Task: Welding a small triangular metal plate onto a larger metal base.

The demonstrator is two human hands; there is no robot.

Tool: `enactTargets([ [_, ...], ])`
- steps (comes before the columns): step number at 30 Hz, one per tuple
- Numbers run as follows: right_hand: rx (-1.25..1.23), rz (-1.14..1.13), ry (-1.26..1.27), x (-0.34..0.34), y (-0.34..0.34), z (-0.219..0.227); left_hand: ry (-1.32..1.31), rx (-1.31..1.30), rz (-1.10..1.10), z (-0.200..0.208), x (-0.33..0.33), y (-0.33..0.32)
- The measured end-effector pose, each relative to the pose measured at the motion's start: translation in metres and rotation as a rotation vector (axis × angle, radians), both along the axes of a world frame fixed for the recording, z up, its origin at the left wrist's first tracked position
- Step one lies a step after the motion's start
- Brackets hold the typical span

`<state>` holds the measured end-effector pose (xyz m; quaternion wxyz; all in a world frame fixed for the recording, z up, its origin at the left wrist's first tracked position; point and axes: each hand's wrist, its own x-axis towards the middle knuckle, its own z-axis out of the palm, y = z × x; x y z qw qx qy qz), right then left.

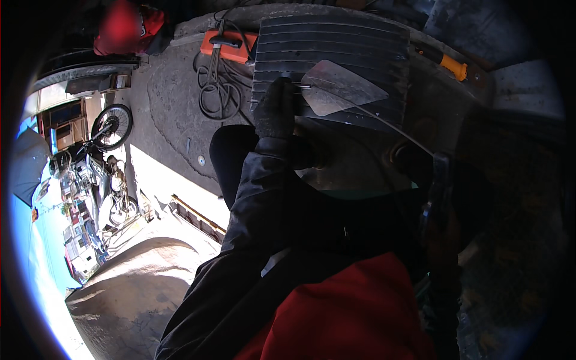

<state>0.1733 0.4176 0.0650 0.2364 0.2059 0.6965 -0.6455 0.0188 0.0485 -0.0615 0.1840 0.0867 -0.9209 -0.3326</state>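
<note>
The ribbed metal panel (336,54) lies at the top centre of the view, ahead of the person. A flat, leaf-shaped metal piece (342,87) rests on its near edge, with a thin rod (390,126) running from it down and to the right. The left hand (276,111), gloved, sits just left of that piece, on the panel's lower left corner. Left of the panel, a welding machine (228,45) stands on the ground, and its cables (217,93) coil in front of it. A tool with a handle (450,65) lies at the panel's right. Far left, a bicycle (111,127) stands well apart.
</note>
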Motion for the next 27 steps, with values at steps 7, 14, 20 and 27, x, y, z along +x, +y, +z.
enactTargets([
  [7, 0.053, 0.03, 0.073, -0.0007, 0.0015, -0.0022, 0.004, 0.015, -0.016, 0.0012, -0.0003, 0.0005],
  [14, 0.049, 0.053, -0.03, -0.0022, 0.0015, 0.0025, 0.005, -0.006, -0.024, 0.0042, 0.0005, 0.0021],
  [20, 0.075, 0.042, -0.028, -0.0021, 0.0011, 0.0005, 0.007, -0.039, -0.016, 0.0071, 0.0005, 0.0038],
  [27, 0.09, 0.014, -0.093, -0.0049, 0.0038, -0.0015, 0.005, 0.014, -0.024, 0.0073, 0.0005, 0.0032],
])
